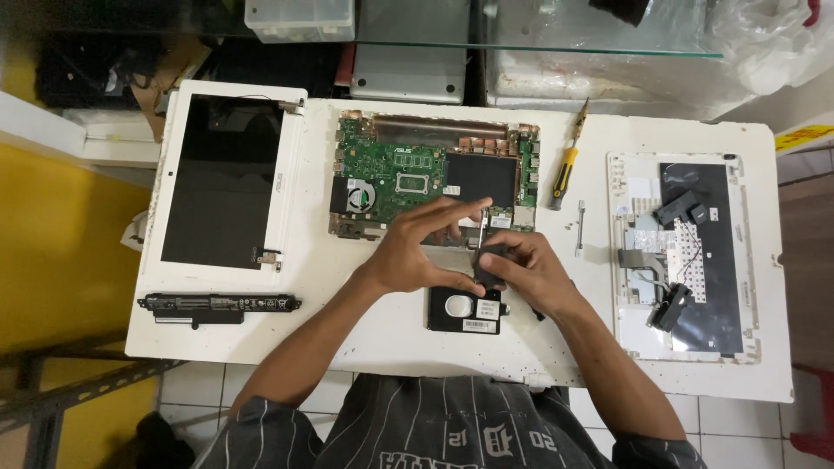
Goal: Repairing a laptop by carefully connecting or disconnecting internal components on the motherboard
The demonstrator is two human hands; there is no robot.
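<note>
well, a white table (365,339) fills the view, its front edge just before the person's striped shirt, with bare room along the front left. on its left lies a detached laptop screen (221,178) in a white frame, and below that a long black battery (219,304). a green motherboard (434,174) sits at centre in an opened base; at the right lies a white keyboard shell (686,252), inside up. a yellow-handled screwdriver (565,169) lies between the two. a black hard drive (465,311) with a small white label rests near the front edge. both forearms reach in from below; the left hand (421,252) curls over a small dark part (488,265), and the right hand (534,269) pinches it between closed fingertips, just above the drive.
</note>
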